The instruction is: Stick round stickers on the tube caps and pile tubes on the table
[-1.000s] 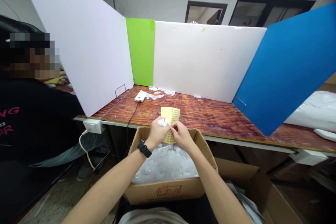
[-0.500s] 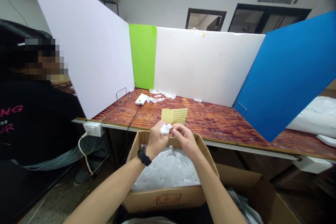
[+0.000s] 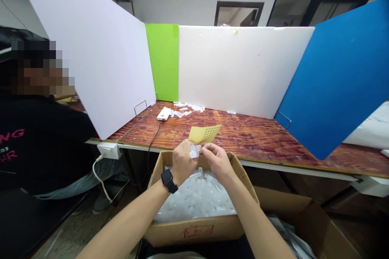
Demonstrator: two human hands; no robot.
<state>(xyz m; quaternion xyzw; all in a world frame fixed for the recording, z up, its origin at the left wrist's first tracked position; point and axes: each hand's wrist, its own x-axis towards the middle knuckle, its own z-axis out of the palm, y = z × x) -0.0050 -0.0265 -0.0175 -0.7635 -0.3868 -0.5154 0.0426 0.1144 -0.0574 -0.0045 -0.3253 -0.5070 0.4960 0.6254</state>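
Observation:
My left hand [image 3: 184, 161], with a black watch at its wrist, is closed around several white plastic tubes [image 3: 194, 153], their round ends facing me. A yellow sheet of small round stickers [image 3: 204, 133] stands up just beyond the fingers and seems held by the same hand; the grip on it is hidden. My right hand [image 3: 216, 161] pinches thumb and forefinger together right beside the tube ends. What lies between those fingertips is too small to make out. Both hands are above an open cardboard box [image 3: 194, 226] full of similar white translucent pieces [image 3: 200, 200].
Loose white tubes [image 3: 182, 112] and a white device with a cable [image 3: 164, 113] lie on the wooden table [image 3: 243, 137]. White, green and blue panels [image 3: 331, 77] surround it. A person [image 3: 36, 137] sits at left. Another cardboard box [image 3: 319, 218] stands at lower right.
The yellow sheet has tipped back and slants more. The tube ends have turned slightly, and my right fingertips have closed in beside them. The view has shifted a little.

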